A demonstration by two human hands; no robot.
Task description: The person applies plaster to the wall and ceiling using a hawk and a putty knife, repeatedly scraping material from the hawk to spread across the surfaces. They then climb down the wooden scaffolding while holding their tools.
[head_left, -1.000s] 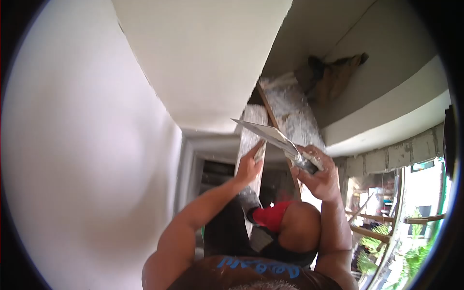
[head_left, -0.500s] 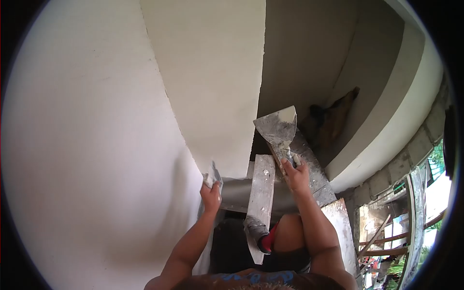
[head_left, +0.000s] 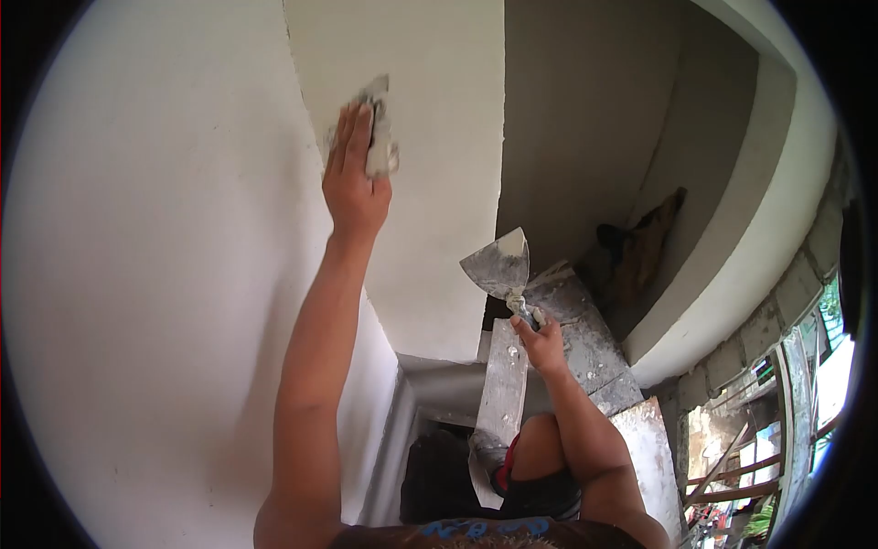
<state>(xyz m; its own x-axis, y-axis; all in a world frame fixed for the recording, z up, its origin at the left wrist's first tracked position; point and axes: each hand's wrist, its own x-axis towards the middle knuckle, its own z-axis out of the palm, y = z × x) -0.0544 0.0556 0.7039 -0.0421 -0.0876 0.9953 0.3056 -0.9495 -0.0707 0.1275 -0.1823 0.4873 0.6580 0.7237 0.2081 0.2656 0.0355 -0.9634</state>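
My left hand [head_left: 352,178] is raised against the pale wall panel [head_left: 421,247], its fingers closed along a flat, putty-smeared scraper blade [head_left: 379,146]. The blade is slightly blurred and lies close to the panel's left edge; whether it touches the surface is hard to tell. Lower and to the right, my right hand [head_left: 541,346] grips the handle of a wide putty knife [head_left: 498,263]. Its fan-shaped metal blade points up and left, with grey and whitish residue on it, and stands apart from the panel.
A white wall [head_left: 165,274] rises along my left. A narrow plank [head_left: 503,384] runs below me, with my foot on it. Stained boards [head_left: 590,339] lie right of it. A curved ledge [head_left: 722,274] borders the right, beside an opening with wooden bars [head_left: 741,494].
My left hand has swept up the panel with the scraper blade, from its bottom corner to high on it. My right hand has shifted slightly down and left, still holding the putty knife.
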